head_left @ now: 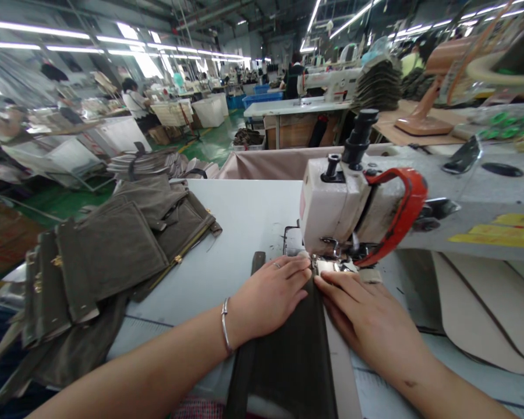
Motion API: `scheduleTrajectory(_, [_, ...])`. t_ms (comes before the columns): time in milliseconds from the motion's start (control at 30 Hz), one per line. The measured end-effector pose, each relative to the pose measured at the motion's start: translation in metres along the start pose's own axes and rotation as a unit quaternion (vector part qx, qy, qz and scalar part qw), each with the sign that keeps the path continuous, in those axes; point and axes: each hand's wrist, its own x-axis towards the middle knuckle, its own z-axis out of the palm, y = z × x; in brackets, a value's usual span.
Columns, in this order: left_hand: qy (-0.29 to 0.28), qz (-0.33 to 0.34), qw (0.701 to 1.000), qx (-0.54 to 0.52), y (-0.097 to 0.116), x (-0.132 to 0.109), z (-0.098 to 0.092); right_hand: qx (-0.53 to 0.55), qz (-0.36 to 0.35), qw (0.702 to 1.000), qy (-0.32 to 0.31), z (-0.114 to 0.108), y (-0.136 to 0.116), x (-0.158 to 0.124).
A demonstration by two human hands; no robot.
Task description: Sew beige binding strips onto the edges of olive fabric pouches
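Under the head of a sewing machine lies a long dark olive fabric piece, with a pale strip along its right edge. My left hand rests on the fabric with fingers stretched toward the presser foot and needle area. On the right edge, just in front of the foot, my right hand presses down with its fingers extended. Both sets of fingertips are close to the foot and a short gap apart. The needle tip and stitch line are hidden.
Stacked olive fabric pieces with brass-coloured hardware lie on the left of the white table. Beige panels sit under the machine arm on the right. A red curved guard flanks the machine head. People work at stations behind.
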Motion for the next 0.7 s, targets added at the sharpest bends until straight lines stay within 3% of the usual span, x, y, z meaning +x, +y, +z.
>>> scheduleTrajectory(467, [0.0,0.001,1.0,-0.005,-0.001,-0.003,-0.005,0.015,-0.017,1.0,-0.008,-0.008,-0.002,0.0])
scheduleTrajectory(567, [-0.037,0.025,0.999,-0.029,0.012,-0.024,-0.019,0.06,-0.02,0.998,-0.017,-0.02,-0.017,-0.017])
scheduleTrajectory(700, [-0.058,0.088,0.99,-0.091,0.047,-0.069,-0.028,0.13,-0.065,0.989,0.017,-0.038,-0.045,-0.055])
